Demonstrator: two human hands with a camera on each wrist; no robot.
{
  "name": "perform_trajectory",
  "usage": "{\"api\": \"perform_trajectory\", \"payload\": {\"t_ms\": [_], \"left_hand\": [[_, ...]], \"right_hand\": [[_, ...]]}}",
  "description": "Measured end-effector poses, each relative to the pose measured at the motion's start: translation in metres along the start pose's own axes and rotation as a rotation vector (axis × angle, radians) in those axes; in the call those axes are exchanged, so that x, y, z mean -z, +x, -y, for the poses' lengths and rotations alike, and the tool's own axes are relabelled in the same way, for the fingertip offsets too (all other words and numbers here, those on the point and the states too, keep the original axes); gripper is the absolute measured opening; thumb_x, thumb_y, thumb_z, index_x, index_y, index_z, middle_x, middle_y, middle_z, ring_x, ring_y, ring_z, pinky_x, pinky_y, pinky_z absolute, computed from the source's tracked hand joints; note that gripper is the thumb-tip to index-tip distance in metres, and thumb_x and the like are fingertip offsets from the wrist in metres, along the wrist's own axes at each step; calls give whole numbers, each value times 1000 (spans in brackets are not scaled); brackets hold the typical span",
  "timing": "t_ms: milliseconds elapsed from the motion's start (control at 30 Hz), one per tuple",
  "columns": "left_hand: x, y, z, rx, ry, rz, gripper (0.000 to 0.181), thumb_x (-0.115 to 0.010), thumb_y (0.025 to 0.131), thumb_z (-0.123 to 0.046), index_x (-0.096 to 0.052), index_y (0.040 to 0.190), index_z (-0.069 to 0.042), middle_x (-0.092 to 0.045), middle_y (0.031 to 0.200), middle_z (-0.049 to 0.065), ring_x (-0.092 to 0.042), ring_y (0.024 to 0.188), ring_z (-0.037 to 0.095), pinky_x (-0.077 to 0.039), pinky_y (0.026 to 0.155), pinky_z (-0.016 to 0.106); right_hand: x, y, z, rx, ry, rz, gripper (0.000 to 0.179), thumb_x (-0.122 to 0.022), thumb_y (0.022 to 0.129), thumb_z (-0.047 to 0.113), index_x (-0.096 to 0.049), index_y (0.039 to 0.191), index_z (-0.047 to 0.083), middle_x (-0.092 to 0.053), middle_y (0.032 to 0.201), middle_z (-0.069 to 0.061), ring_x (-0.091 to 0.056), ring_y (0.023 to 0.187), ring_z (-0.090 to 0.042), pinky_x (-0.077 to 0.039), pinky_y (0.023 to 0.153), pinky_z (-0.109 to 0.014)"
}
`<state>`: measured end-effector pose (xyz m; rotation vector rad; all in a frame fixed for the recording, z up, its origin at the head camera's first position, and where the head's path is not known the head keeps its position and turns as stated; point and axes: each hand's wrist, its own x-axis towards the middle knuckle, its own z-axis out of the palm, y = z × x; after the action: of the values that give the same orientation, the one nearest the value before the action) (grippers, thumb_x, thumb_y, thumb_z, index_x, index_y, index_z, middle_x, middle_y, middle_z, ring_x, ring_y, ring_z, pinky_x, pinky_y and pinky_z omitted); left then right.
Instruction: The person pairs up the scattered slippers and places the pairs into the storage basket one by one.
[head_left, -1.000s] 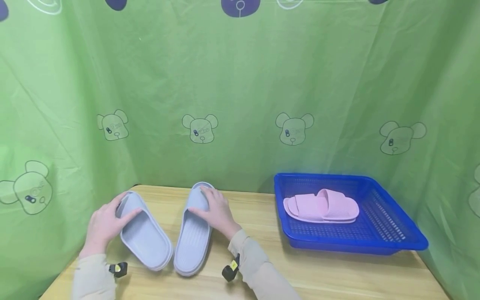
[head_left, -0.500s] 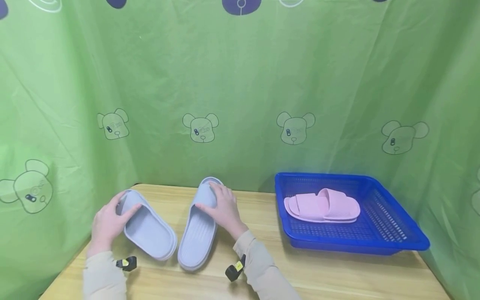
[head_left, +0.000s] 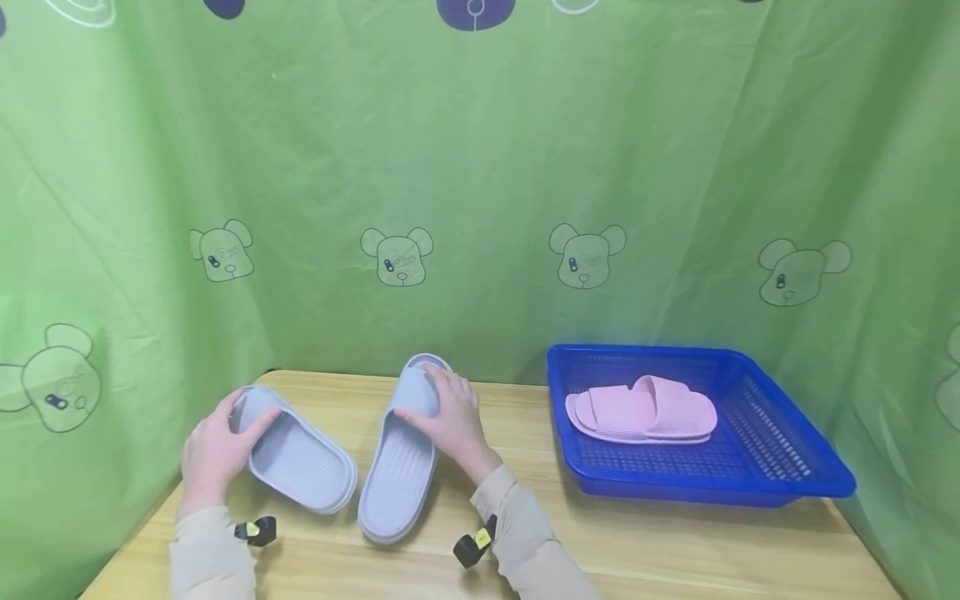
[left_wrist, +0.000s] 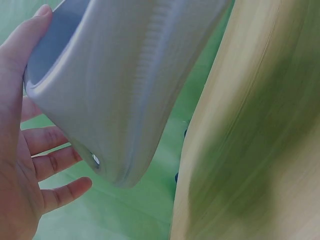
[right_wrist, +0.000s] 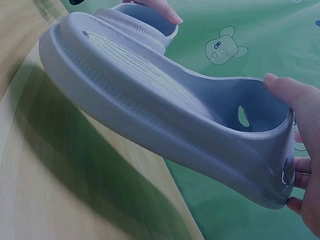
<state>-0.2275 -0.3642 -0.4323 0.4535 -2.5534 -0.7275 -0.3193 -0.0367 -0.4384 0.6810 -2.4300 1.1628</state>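
Note:
Two pale grey-blue slippers are held up over the table, toes pointing away and heels close together. My left hand (head_left: pixel 213 454) grips the left slipper (head_left: pixel 303 467) by its upper, thumb at the foot opening. In the left wrist view that slipper (left_wrist: pixel 115 95) is tilted, with fingers behind it. My right hand (head_left: pixel 456 421) holds the right slipper (head_left: pixel 397 487) the same way, pinching its upper between thumb and fingers. The right wrist view shows this slipper (right_wrist: pixel 150 115) raised, its shadow on the wood below. The left slipper's far side is hidden.
To the right stands a blue mesh basket (head_left: pixel 712 492) with pink slippers (head_left: pixel 641 412) lying in it. The wooden table (head_left: pixel 600 550) backs onto a green curtain (head_left: pixel 480 167) printed with bear heads. Black straps with cameras (head_left: pixel 472 546) sit on both wrists.
Both hands have shifted a little to the right with the slippers, and the heels have moved away from the table's front edge. Both slippers have turned slightly. The basket has stayed put.

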Motion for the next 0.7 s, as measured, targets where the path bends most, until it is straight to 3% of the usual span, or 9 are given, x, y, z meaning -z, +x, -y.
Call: {"api": "perform_trajectory", "payload": {"t_ms": [333,700], "left_hand": [[-4,1,-2,28,41,15,93,-53,82,-75,-35,151,-15,-54,135,30,-57,109,51,-49,70,50],[-9,2,-9,46,40,12,98,-53,80,-78,-35,151,-13,-56,132,31,-59,107,49,-48,62,42]], "right_hand": [[9,1,-2,-34,-21,-18,84,-74,75,59,-47,143,19,-54,140,-8,-49,124,-28,-37,106,-52],[22,1,1,-85,4,-61,85,-76,74,57,-45,144,20,-53,141,-10,-48,125,-31,-36,106,-53]]}}
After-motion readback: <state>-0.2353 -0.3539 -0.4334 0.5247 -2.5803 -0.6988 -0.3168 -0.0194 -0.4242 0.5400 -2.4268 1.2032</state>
